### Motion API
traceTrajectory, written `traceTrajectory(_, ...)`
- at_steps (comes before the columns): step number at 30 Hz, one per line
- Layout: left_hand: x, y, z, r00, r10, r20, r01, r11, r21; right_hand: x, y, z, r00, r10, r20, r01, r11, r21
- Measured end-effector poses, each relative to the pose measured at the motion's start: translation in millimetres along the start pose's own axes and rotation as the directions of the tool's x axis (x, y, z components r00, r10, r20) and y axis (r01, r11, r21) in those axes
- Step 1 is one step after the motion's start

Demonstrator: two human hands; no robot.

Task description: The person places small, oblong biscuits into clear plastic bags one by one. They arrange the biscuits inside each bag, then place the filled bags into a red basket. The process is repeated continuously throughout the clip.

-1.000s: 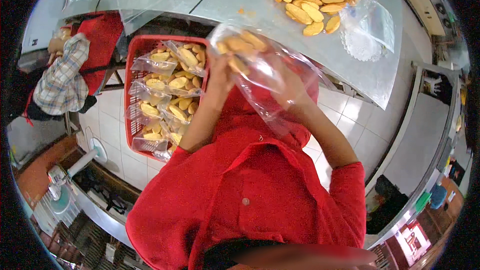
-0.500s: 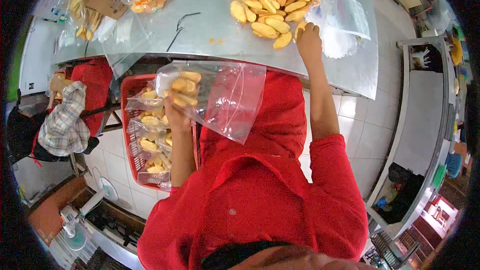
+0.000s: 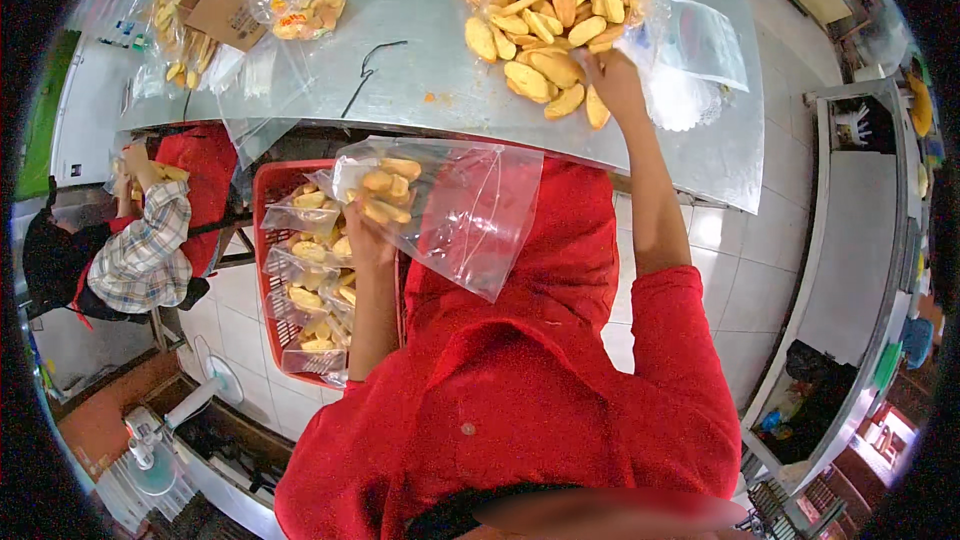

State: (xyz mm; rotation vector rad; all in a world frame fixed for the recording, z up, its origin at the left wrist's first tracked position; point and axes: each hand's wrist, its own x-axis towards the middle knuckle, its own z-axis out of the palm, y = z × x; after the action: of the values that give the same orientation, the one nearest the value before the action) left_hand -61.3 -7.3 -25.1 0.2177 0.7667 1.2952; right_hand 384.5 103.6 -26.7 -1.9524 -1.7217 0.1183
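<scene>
My left hand (image 3: 370, 238) grips a clear plastic bag (image 3: 480, 210) from below, at its filled end. Several oval golden bread slices (image 3: 393, 180) lie inside that end, while the flat remainder stretches right across my lap. At the table's near edge my right hand (image 3: 614, 83) reaches into a heap of bread slices (image 3: 545, 25) spilling from a large clear bag. Its fingers are curled among the slices at the heap's right side; their tips are hidden, so what they hold cannot be made out. One loose slice (image 3: 598, 108) lies just below them.
Left of my lap, a red plastic basket (image 3: 275, 290) holds several filled bags. The metal table (image 3: 420, 70) carries a cardboard box (image 3: 228, 8), a dark cord (image 3: 365, 75), and plastic sheets (image 3: 705, 45). A person in a plaid shirt (image 3: 150, 250) works at left. A fan (image 3: 220, 378) stands lower left.
My right hand has shifted slightly down and its fingers turned left into the heap, uncovering a slice below. The left hand still holds the bag. At left, the other person's arms have moved.
</scene>
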Motion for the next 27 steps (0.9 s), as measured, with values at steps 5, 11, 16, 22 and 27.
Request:
traceTrajectory(5, 0, 6, 8, 0.997, 0.010, 0.077, -0.013, 0.999, 0.035, 35, 13, -3, 0.954, -0.236, -0.183, 0.142, 0.898, -0.417)
traceTrajectory(11, 2, 5, -7, 0.992, -0.013, 0.122, 0.015, 1.000, -0.011, 43, 39, -11, 0.995, -0.095, 0.034, 0.097, 0.816, -0.569)
traceTrajectory(16, 2, -1, -20, 0.998, 0.039, 0.050, -0.044, 0.992, 0.120, 35, 12, -43, 0.940, 0.061, 0.334, -0.196, 0.902, 0.386)
traceTrajectory(22, 10, -4, -6, 0.992, 0.059, -0.108, -0.056, 0.998, 0.031, -24, -49, -101, 0.712, 0.013, 0.702, -0.534, 0.659, 0.529)
traceTrajectory(27, 20, -13, 21, 0.988, 0.070, -0.135, -0.067, 0.997, 0.032, -109, -162, -114, 0.738, -0.406, 0.539, 0.081, 0.846, 0.527)
